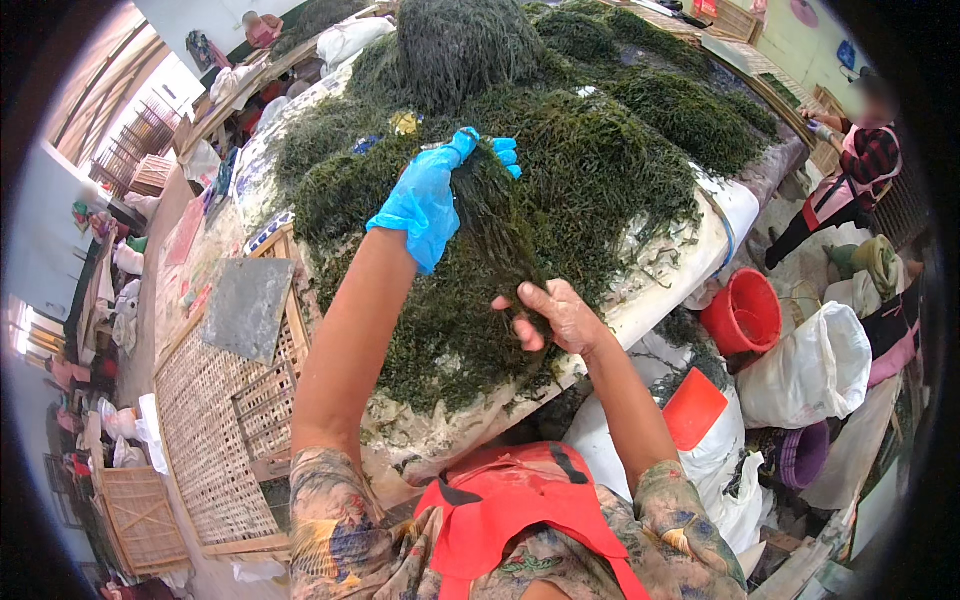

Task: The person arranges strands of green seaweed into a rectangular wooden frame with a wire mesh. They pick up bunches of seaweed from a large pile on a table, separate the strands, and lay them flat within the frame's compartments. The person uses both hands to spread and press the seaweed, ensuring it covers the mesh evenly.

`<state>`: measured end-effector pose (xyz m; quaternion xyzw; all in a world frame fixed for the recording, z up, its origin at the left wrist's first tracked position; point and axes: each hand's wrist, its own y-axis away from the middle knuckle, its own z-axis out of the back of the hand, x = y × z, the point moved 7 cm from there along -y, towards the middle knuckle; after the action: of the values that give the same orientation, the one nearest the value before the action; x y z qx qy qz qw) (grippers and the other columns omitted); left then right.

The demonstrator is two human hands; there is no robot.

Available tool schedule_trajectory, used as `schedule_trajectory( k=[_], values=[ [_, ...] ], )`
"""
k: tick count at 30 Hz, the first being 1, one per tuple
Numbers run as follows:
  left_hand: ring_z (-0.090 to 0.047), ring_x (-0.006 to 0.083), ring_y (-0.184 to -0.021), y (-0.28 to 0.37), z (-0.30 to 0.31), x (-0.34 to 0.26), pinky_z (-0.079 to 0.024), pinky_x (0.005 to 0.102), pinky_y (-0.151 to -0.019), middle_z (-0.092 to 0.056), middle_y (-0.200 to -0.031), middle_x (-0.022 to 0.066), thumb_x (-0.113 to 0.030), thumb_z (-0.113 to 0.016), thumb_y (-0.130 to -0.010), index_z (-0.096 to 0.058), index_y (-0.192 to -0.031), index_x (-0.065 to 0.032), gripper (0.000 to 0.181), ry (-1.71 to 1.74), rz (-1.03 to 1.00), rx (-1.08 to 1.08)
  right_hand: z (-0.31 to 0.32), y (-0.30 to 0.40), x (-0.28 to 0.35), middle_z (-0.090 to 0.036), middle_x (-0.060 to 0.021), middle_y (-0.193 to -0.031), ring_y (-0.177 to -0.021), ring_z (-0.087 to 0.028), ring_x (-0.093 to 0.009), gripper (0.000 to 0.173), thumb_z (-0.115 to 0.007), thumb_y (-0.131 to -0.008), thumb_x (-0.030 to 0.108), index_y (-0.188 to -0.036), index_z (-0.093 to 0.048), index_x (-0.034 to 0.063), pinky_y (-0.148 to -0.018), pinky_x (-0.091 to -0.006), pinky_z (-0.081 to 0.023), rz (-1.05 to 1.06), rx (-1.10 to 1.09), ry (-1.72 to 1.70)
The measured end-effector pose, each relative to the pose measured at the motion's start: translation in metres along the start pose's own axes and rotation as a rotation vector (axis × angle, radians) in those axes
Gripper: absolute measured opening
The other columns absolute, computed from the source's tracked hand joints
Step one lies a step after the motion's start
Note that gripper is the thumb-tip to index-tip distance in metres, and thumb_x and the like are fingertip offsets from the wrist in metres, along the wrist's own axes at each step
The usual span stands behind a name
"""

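Observation:
My left hand (433,186), in a thin blue glove, grips the upper end of a bunch of dark green seaweed strands (495,214). The strands hang down and rightward from it. Bare and lower right, my right hand (561,316) is at the lower end of the bunch. Its thumb and some fingertips show apart among the strands; whether they pinch any is unclear. Beneath both hands spreads a loose heap of seaweed (600,172) on a pale sheet-covered table (660,262). A taller, darker mound (465,56) rises behind my left hand.
At left, a grey flat board (250,307) lies on a woven lattice frame (202,420). A red bucket (742,311), white sack (806,367), red scoop-like piece (694,409) and purple basket (804,454) stand right. Another person (862,161) stands by the table's far right side.

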<state>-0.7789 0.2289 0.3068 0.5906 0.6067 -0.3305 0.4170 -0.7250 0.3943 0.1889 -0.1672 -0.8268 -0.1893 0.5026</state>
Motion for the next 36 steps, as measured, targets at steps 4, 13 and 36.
schedule_trajectory(
  k=[4,13,36],
  values=[
    [-0.068,0.0267,-0.103,-0.007,0.044,0.041,-0.054,0.0472,-0.094,-0.07,-0.115,0.0131,-0.037,-0.047,-0.104,-0.063,-0.124,-0.0019,0.043,0.085,0.112,-0.097,0.012,0.015,0.01,-0.043,0.0043,-0.048,-0.035,-0.033,-0.005,0.043,-0.058,-0.1,0.041,-0.096,-0.069,-0.0002,-0.034,-0.0226,-0.026,-0.025,-0.127,-0.05],
    [-0.067,0.0272,-0.1,0.016,0.095,0.172,-0.057,0.0462,-0.084,-0.068,-0.118,0.0102,-0.053,-0.046,-0.101,-0.06,-0.127,-0.013,0.05,0.299,0.345,-0.146,-0.012,-0.019,0.096,-0.037,0.0105,-0.05,-0.035,-0.028,0.0,0.033,-0.052,-0.103,0.029,-0.096,-0.065,0.0003,-0.032,-0.0193,-0.022,0.081,-0.101,-0.137],
    [-0.063,0.0365,-0.091,0.051,-0.037,0.059,-0.05,0.046,-0.081,-0.067,-0.102,0.0134,-0.014,-0.066,-0.081,-0.068,-0.113,-0.0098,0.032,-1.315,-0.865,-0.525,-0.061,-0.005,0.188,-0.039,0.0101,-0.054,-0.037,-0.03,-0.001,0.033,-0.047,-0.105,0.028,-0.106,-0.058,-0.0031,-0.032,-0.0199,-0.022,0.168,0.031,-0.11]
  ],
)
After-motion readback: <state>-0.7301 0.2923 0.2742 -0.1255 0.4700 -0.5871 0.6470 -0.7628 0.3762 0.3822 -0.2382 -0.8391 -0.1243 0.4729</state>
